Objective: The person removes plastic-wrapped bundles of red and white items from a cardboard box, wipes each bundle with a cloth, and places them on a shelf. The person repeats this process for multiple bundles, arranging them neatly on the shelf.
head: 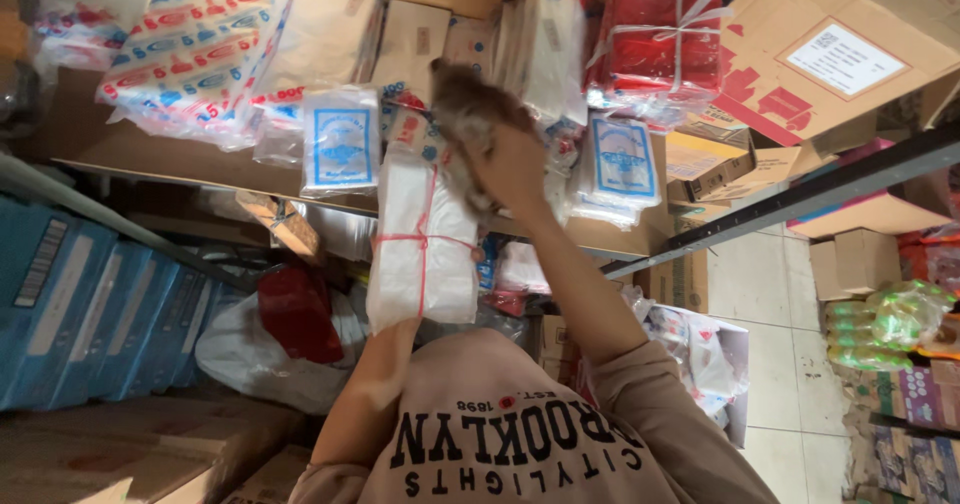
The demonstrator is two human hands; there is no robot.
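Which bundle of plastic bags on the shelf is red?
The red bundle at the upper right, tied with white string; the other bundles are white or blue-printed.

Stockroom of a shop or wholesale packaging store. A wooden shelf (150, 154) on a metal rack (800, 196) was crowded with bundled plastic bags (424, 249) tied with red string, printed packets (341, 139) and a red bundle (657, 49) bound with tape. Brown cartons (830, 54) were stacked on the same level, blue boxes (90, 314) stood in a row on another shelf, and further cartons (850, 262) sat on the tiled floor (770, 364). Wrapped bottles (890, 324) lay at the side. Goods appeared in bulk multiples rather than displayed singly.
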